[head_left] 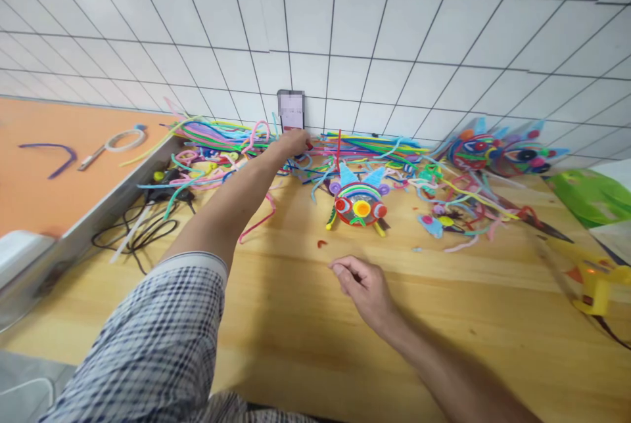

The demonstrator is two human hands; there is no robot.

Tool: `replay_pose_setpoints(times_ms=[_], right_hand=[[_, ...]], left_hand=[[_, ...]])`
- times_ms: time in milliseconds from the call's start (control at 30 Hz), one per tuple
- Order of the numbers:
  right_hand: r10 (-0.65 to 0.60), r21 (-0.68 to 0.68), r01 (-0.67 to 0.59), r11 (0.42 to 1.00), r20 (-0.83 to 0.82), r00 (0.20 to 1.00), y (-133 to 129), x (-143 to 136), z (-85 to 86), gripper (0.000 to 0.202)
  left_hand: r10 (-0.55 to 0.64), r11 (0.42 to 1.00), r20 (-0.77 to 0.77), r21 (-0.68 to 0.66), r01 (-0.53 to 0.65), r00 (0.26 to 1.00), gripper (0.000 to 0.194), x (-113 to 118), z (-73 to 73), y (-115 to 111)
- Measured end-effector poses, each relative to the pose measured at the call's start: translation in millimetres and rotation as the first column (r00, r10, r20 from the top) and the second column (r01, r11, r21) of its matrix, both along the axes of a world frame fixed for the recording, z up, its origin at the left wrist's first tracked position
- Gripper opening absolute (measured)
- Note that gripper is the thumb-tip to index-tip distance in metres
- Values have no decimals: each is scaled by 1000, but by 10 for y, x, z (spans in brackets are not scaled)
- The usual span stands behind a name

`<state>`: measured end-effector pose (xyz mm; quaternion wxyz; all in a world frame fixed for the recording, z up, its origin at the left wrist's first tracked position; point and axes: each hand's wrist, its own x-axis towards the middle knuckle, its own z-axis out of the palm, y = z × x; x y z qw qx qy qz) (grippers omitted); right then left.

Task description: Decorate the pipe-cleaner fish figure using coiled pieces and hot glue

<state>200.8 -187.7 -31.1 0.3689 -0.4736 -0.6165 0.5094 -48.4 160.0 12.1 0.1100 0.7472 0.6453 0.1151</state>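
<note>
My left hand (294, 142) is stretched out to the back of the table, at the lower end of a phone (292, 110) that leans on the tiled wall. Its fingers look curled, and a small red bit shows beside them; whether they hold it is unclear. Closer in, my right hand (363, 285) hovers low over the wood, thumb and fingers pinched together; anything between them is too small to name. Beyond it sits a mask-like craft figure (361, 203) with blue spikes, red-and-white eyes and a yellow nose. A small curved red piece (322, 244) lies between figure and hand.
Pipe cleaners (217, 137) in many colours lie heaped along the wall. Two similar craft figures (522, 154) lean at the back right. Scissors (542, 222) and a yellow glue gun (594, 282) lie right. A black cable (133, 232) coils left; tape (125, 140) rests on an orange surface.
</note>
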Motion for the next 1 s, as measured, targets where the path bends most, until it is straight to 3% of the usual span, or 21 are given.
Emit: replay_pose_setpoints(times_ms=[167,333,400,533,667,800,1000], right_hand=[[2,3,-2,1000,16,1000,6,-8,11,35],[2,13,-3,1000,46,999,22,-7,-9,35],[-1,21,0,1000,49,999,27,-10,-16,35],[-5,38,3,999,47,999,35,-24,-18,36],[-5,63,2,998,44,999,35,-34,-26,36],[-18,75,17,997,14,1000,31,-32,-74,33],[-93,146,100,984,-52,994,2,-35,-119,42]], left_hand=[[34,994,209,98,-56,977,12,-110,73,-61],[66,983,468,121,-138,881,13,-292,230,-242],[34,987,649,97,-127,760,17,-335,276,-370],[-43,999,905,43,9,423,29,-315,366,-767],[0,992,968,-32,121,251,38,-207,432,-1313],[59,977,974,-102,189,218,46,-112,404,-1892],[159,924,935,-254,287,318,45,7,163,-2599]])
